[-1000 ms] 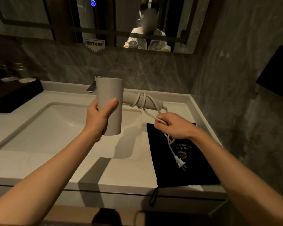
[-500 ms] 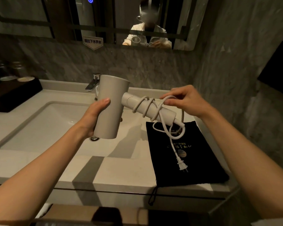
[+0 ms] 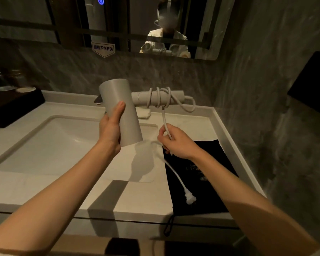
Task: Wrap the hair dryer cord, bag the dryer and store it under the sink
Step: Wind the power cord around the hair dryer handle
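A pale grey hair dryer [image 3: 124,106] is held up over the sink, barrel in my left hand [image 3: 110,130], handle pointing right. Its white cord [image 3: 160,97] is looped several times around the handle. From the loops the cord drops down into my right hand [image 3: 175,143], which pinches it below the handle. The loose end hangs past my hand and ends in the plug [image 3: 189,197], over a flat black drawstring bag [image 3: 205,174] lying on the counter at the right.
The white sink basin [image 3: 50,145] lies left of the bag, with the faucet [image 3: 98,99] behind the dryer. A dark tray with cups [image 3: 13,104] sits at the far left. A mirror [image 3: 118,24] hangs above; the stone wall [image 3: 266,126] closes the right side.
My right hand came down from above the handle to below it, carrying the cord around for another loop. The handle has levelled out and the hanging end is shorter.
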